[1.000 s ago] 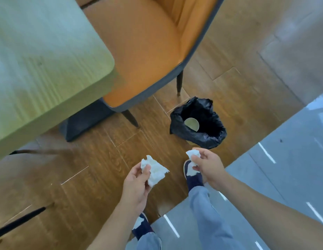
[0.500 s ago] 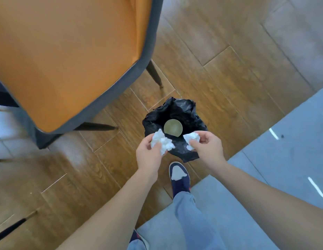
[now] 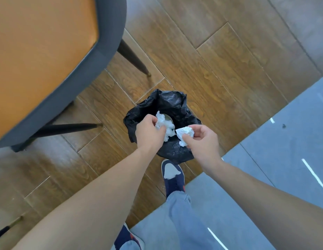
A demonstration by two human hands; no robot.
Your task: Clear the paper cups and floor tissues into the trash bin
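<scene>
Directly above the trash bin point(image 3: 173, 105), the left hand point(image 3: 148, 131) pinches one crumpled tissue point(image 3: 164, 125) and the right hand point(image 3: 202, 139) grips another tissue point(image 3: 185, 132) at the bin's five o'clock rim. Released there, that tissue could land outside. Both wads are shapeless, with no clear long axis.

Wood-plank floor point(image 3: 220, 65) – black-lined trash bin point(image 3: 168, 103), chair legs point(image 3: 133, 58), shoes point(image 3: 172, 175) standing on it
</scene>
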